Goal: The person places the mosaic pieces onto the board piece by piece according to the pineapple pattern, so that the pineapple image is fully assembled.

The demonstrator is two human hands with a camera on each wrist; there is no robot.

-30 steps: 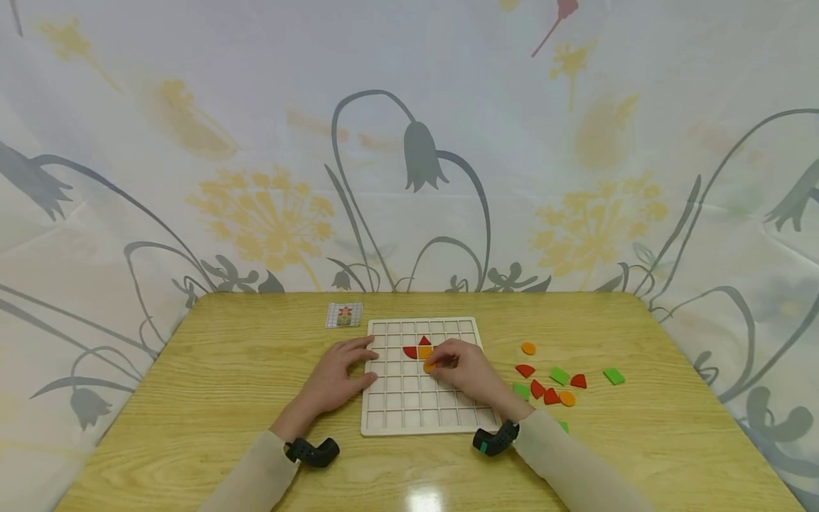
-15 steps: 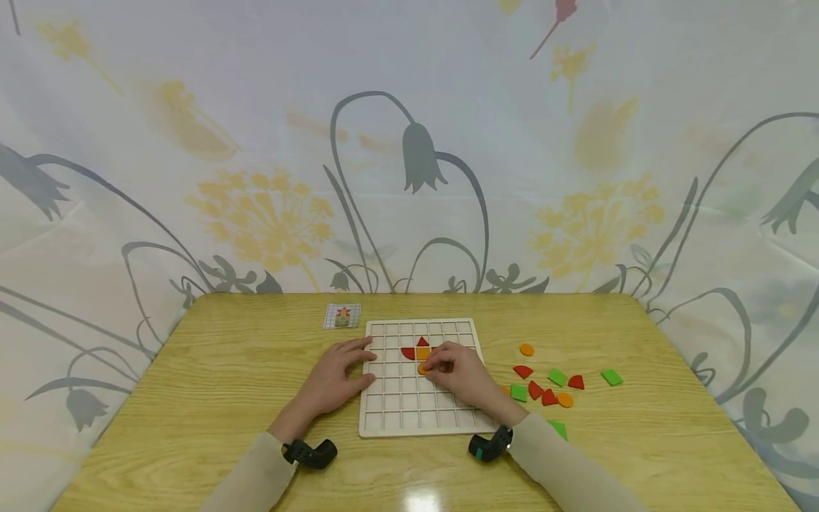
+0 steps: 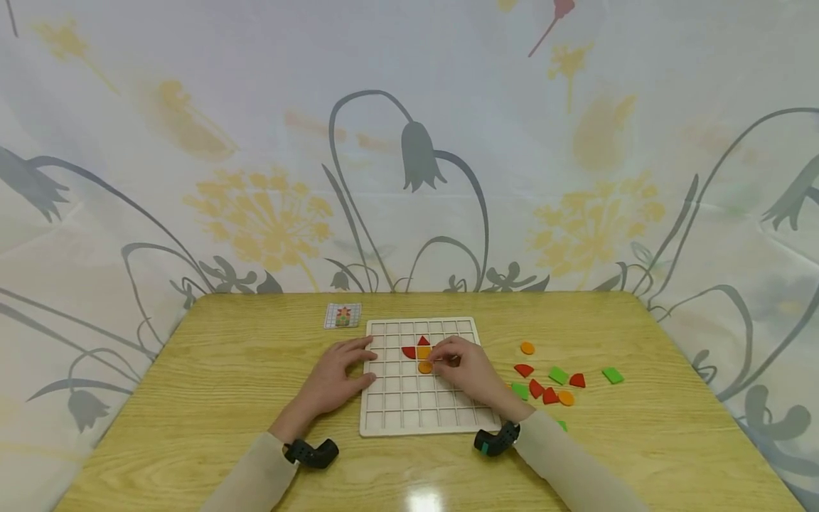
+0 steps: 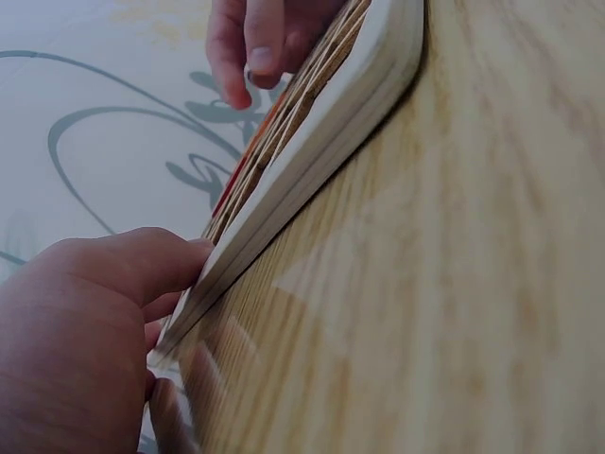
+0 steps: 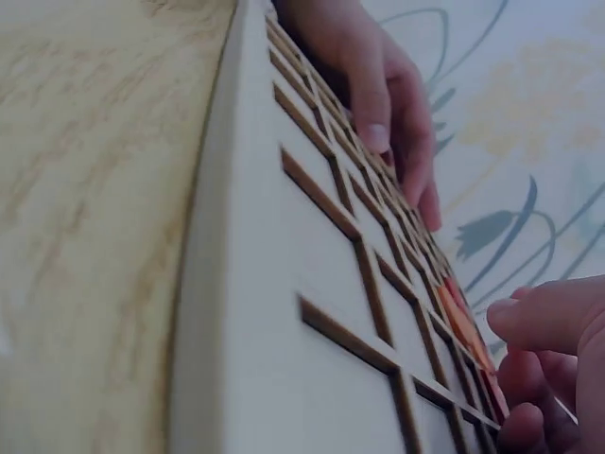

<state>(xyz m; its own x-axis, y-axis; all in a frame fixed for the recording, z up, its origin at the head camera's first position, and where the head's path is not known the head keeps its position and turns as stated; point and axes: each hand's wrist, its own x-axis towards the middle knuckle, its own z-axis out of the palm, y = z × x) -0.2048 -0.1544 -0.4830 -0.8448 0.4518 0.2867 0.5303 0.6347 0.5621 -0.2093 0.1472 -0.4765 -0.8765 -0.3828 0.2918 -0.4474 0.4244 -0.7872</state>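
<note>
A pale square grid board (image 3: pixel 399 419) lies on the table. My left hand (image 3: pixel 338 377) rests along its left edge, fingers spread and thumb (image 4: pixel 175 260) touching the rim. In the grid lie an orange square (image 3: pixel 424 353), a red triangle (image 3: pixel 423 340) above it and a red quarter-circle (image 3: pixel 408 352) to its left. One cell below the square is an orange disc (image 3: pixel 425 368). My right hand (image 3: pixel 466 368) hovers just right of the disc. Its thumb and fingers are apart with nothing seen between them in the right wrist view. It covers some cells to the right.
Right of the board lie loose orange discs (image 3: pixel 527 348), red quarter-circles (image 3: pixel 524 370) and green squares (image 3: pixel 613 375), some near my right forearm. A small card with a printed grid pattern (image 3: pixel 343 315) lies behind the board's left corner. A patterned curtain hangs behind the table.
The orange disc was between my right fingertips; it now lies in the cell below the orange square, and the fingers have let go and drawn slightly right. The left hand has stayed put.
</note>
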